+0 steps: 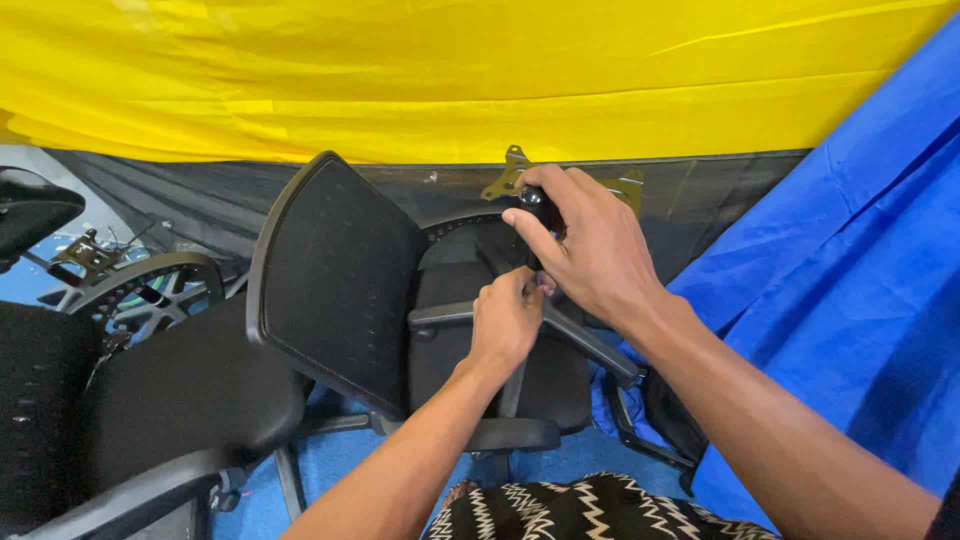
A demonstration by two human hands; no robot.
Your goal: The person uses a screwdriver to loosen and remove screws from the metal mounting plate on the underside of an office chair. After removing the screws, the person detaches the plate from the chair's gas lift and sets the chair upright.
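- Yellow cloth [450,70] hangs behind; blue cloth [860,300] drapes at right.
- Black mesh chair back [335,280] stands tilted beside the upturned chair base [500,330].
- Right hand [590,250] wraps closed around a dark handle [535,205] (a tool, probably); keeping it square should prevent slipping.
- Left hand [505,320] pinches something small; I cannot tell what.

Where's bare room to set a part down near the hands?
Free: the black padded seat left of the black mesh backrest, and blue floor below that backrest. Crowded: the chair base centre, where left hand and right hand meet over the black spokes.
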